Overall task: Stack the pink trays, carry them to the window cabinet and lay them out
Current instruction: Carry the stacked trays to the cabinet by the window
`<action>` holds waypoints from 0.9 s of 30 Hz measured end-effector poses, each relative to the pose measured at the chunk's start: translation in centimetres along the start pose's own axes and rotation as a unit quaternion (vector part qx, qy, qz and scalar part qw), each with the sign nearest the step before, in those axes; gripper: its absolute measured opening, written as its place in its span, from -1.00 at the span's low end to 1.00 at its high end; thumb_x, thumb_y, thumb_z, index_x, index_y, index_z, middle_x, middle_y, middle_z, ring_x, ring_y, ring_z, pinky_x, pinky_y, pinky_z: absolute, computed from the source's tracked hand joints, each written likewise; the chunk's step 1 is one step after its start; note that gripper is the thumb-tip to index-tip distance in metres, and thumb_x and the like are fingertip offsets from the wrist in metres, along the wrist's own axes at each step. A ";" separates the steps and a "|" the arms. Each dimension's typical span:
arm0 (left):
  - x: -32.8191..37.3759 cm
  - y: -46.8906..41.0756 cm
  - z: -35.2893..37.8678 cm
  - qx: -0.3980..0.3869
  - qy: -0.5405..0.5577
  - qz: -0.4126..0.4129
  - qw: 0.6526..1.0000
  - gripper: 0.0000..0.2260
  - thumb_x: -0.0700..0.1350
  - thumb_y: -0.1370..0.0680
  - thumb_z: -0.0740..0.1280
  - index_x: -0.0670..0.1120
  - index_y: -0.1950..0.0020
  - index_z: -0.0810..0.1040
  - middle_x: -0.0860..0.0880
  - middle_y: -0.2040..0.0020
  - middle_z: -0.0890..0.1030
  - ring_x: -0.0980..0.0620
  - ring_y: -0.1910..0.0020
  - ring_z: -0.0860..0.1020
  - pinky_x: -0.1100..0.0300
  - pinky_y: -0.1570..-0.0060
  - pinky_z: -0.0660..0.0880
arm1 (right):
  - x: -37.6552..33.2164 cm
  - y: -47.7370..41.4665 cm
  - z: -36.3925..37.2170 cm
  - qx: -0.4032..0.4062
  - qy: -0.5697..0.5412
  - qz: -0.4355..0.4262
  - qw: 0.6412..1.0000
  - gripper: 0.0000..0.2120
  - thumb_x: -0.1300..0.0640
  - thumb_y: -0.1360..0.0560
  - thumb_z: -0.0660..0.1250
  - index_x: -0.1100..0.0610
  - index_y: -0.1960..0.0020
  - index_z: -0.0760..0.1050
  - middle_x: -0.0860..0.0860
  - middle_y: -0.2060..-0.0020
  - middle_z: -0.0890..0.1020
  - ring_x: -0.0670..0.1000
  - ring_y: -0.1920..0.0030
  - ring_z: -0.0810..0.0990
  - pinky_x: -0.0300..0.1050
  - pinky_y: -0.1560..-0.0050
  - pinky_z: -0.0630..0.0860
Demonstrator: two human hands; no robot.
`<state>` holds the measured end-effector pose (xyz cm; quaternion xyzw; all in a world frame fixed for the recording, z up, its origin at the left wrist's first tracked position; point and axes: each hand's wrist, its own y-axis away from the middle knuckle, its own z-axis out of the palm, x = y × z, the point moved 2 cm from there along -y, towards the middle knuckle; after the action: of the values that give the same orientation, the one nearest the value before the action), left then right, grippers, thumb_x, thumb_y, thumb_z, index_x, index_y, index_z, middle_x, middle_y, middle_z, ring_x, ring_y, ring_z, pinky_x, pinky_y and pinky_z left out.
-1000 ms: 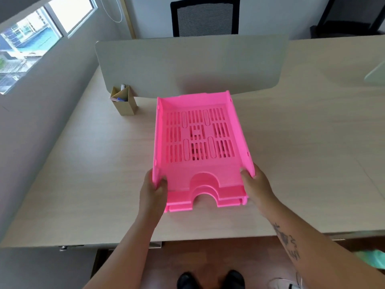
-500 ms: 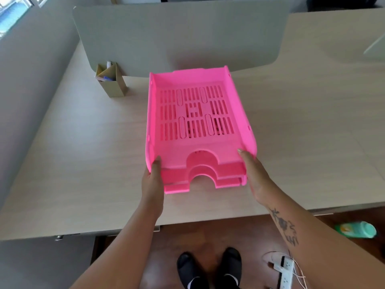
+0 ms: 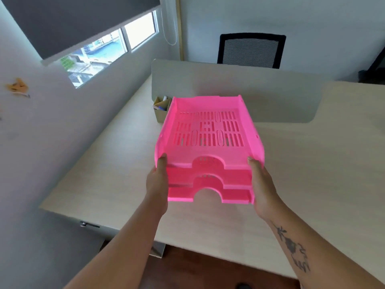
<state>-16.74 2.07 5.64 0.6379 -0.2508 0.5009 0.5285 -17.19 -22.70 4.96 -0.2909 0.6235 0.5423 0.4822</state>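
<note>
Stack of three pink slotted plastic trays (image 3: 208,142) above pale wood table (image 3: 302,174) — left hand (image 3: 157,182), right hand (image 3: 263,184) clasping opposite near corners; both grips closed on stack.

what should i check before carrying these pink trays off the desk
1. Left hand grips the near-left corner of the pink trays: ok.
2. Right hand grips the near-right corner: ok.
3. Three trays nested, front edges stepped but aligned: ok.
4. Stack lifted off the desk: ok.
5. Stack passes the pen holder: ok.
6. Path to window cabinet: cannot tell, cabinet not in view.
</note>
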 end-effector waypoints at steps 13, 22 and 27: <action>2.1 14.9 -7.2 0.336 0.162 0.069 0.925 -0.65 0.30 -0.46 0.24 0.04 0.11 0.57 -0.12 0.03 0.67 -0.16 0.02 0.64 -0.16 -0.11 0.55 | -5.4 2.0 9.3 -0.348 0.086 -0.037 0.933 -0.50 -0.43 -0.30 0.26 -0.18 -0.11 0.57 0.08 -0.03 0.72 0.17 -0.02 0.71 0.40 -0.07 0.58; 0.9 34.7 -16.5 0.570 0.194 0.141 0.786 -0.51 0.38 -0.40 0.22 0.03 0.00 0.65 -0.13 0.02 0.70 -0.15 0.04 0.66 -0.18 -0.09 0.56 | -3.3 19.5 19.1 -0.613 0.113 -0.014 0.782 -0.49 -0.38 -0.42 0.22 -0.14 -0.25 0.51 0.07 -0.09 0.71 0.18 -0.05 0.71 0.41 0.01 0.60; -2.2 45.5 -17.5 0.657 0.236 0.154 0.700 -0.59 0.28 -0.44 0.25 -0.03 0.10 0.67 -0.17 0.07 0.72 -0.18 0.14 0.70 -0.16 0.03 0.62 | -0.5 29.9 19.6 -0.715 0.119 -0.010 0.689 -0.55 -0.36 -0.48 0.21 -0.13 -0.23 0.51 0.10 -0.03 0.72 0.18 0.02 0.73 0.35 0.05 0.63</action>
<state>-62.79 3.43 21.85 0.6367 0.1796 0.7469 -0.0670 -37.94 3.21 18.26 -0.6159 0.0967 0.7799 0.0553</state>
